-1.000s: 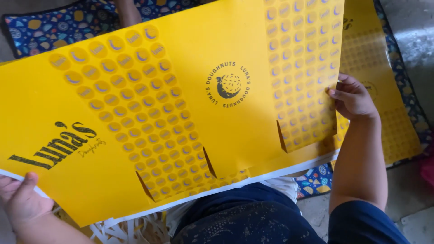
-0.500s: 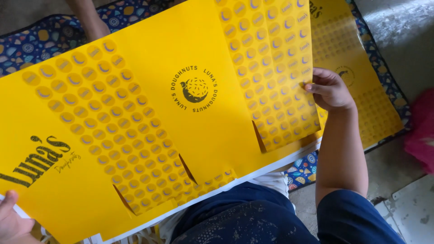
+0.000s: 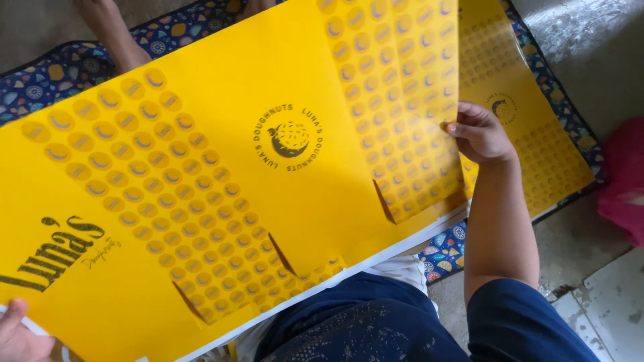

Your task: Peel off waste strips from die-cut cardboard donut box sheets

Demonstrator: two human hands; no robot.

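The big yellow printed card sheet now sits further toward the left of the view than a second ago, so its round dark emblem lies left of the middle and the corner with large dark lettering is cut off by the left edge. The left hand is now only partly in view at the bottom left corner. More of a second yellow sheet on the patterned mat shows beyond the right hand, and a pink thing has come into view at the right edge.
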